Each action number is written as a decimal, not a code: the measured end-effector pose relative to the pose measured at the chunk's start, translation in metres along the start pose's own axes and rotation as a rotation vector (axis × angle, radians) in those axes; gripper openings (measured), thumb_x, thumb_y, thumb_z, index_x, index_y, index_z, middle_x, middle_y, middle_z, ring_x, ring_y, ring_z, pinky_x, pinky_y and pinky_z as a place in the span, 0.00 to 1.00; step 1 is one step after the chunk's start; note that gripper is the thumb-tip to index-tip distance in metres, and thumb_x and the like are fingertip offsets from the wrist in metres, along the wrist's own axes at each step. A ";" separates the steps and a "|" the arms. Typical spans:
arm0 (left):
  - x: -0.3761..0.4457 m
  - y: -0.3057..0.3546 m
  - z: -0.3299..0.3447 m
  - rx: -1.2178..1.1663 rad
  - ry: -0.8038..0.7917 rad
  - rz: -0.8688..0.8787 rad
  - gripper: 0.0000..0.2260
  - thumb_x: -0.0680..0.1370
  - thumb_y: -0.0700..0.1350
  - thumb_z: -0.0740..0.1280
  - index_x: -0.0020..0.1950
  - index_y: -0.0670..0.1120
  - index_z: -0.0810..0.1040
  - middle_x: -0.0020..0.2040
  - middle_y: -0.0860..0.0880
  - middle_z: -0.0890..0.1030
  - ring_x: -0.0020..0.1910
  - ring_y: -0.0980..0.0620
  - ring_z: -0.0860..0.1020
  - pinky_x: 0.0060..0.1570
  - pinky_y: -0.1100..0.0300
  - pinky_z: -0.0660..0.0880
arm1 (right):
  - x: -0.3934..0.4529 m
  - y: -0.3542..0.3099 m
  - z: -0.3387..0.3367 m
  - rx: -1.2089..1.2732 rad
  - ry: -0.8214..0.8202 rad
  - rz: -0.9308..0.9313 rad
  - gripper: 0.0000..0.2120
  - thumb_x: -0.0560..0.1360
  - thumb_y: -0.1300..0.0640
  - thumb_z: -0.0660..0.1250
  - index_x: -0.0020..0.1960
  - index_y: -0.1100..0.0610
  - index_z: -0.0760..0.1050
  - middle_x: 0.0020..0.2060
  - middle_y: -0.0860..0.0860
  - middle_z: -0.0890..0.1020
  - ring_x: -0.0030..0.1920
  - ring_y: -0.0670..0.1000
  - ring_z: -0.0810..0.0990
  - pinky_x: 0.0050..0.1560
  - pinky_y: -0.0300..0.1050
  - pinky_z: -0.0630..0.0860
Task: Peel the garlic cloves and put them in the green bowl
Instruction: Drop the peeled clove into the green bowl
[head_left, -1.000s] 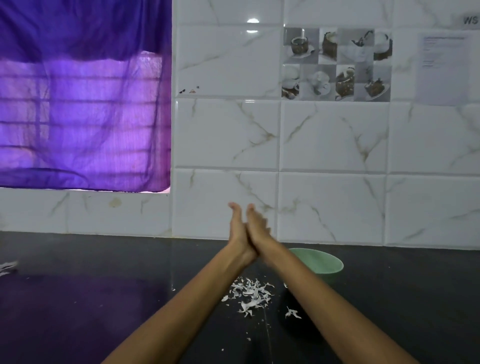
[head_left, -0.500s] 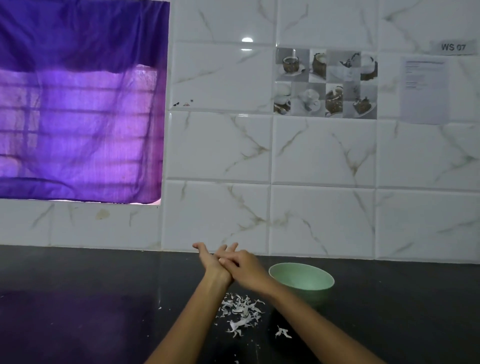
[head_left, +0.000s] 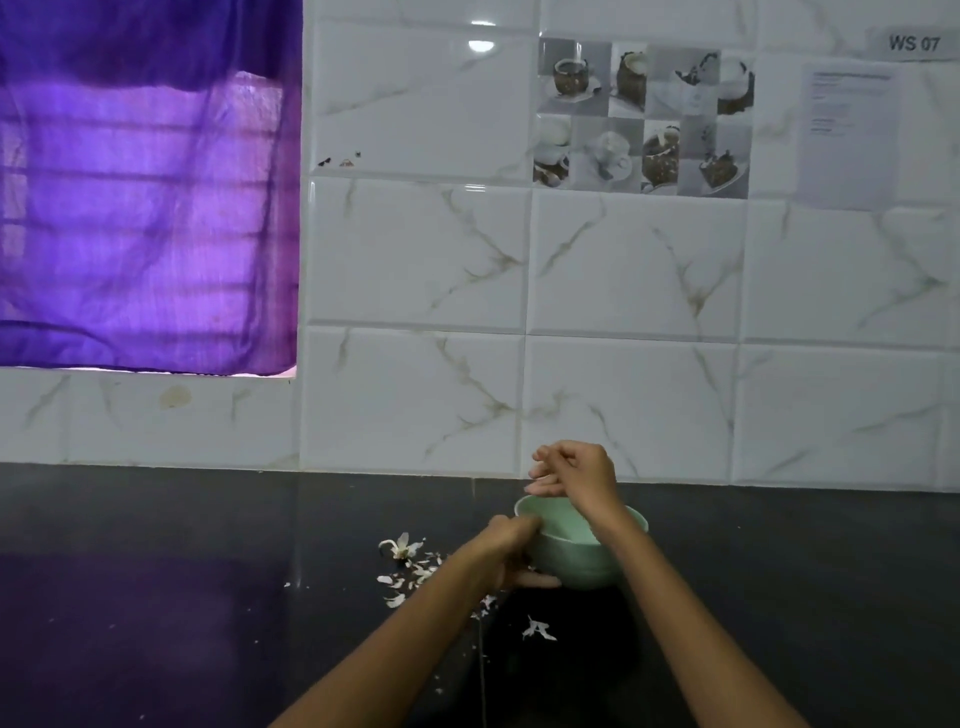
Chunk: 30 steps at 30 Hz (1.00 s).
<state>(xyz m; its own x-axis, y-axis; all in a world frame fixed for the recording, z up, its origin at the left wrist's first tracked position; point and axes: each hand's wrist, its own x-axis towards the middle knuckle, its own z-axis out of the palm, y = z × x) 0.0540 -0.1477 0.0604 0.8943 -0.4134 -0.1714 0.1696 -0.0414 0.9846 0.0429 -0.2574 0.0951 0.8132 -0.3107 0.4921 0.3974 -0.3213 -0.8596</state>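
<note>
The green bowl (head_left: 584, 558) stands on the dark counter near the tiled wall. My left hand (head_left: 506, 551) grips the bowl's left side, fingers at the rim and lower wall. Just above the bowl's far rim hovers my right hand (head_left: 571, 470), its fingers loosely bent with nothing visible in them. White garlic peels (head_left: 410, 569) lie scattered left of the bowl, and one more peel scrap (head_left: 537, 630) lies in front of it. No cloves show; my right wrist hides part of the bowl's inside.
The black counter (head_left: 156, 597) runs the full width, ending at the white marble-tile wall (head_left: 623, 405). A purple curtain (head_left: 145, 197) covers a window at the upper left. A paper sheet (head_left: 849, 135) hangs on the wall.
My hands, pressed and rubbed together before, have parted. The left one dropped to grip the bowl's side and the right one moved over the bowl. The camera also shifted.
</note>
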 end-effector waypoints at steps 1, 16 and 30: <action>0.001 -0.003 0.005 -0.034 0.007 0.041 0.15 0.77 0.36 0.57 0.63 0.33 0.67 0.56 0.37 0.73 0.42 0.45 0.77 0.25 0.57 0.78 | -0.001 0.009 -0.006 0.005 0.006 0.010 0.08 0.77 0.63 0.63 0.42 0.66 0.77 0.32 0.57 0.80 0.25 0.50 0.80 0.30 0.38 0.79; 0.011 -0.016 0.018 -0.041 0.043 0.138 0.16 0.78 0.45 0.65 0.56 0.32 0.74 0.51 0.38 0.78 0.33 0.48 0.82 0.40 0.52 0.82 | 0.007 0.039 -0.046 -0.709 0.129 -0.217 0.20 0.77 0.49 0.62 0.37 0.64 0.78 0.30 0.57 0.79 0.35 0.58 0.77 0.38 0.50 0.73; 0.012 -0.001 -0.133 0.979 0.268 0.355 0.11 0.72 0.39 0.72 0.54 0.40 0.80 0.46 0.46 0.82 0.36 0.54 0.78 0.36 0.67 0.76 | -0.012 0.000 0.025 -0.528 -0.111 -0.416 0.07 0.76 0.53 0.66 0.45 0.55 0.81 0.35 0.46 0.82 0.35 0.46 0.81 0.40 0.42 0.76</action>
<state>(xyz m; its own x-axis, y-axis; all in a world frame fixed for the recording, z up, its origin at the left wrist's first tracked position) 0.1196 -0.0321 0.0528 0.9089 -0.3372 0.2455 -0.4169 -0.7177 0.5578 0.0435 -0.2309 0.0860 0.6878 0.0174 0.7257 0.4483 -0.7965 -0.4057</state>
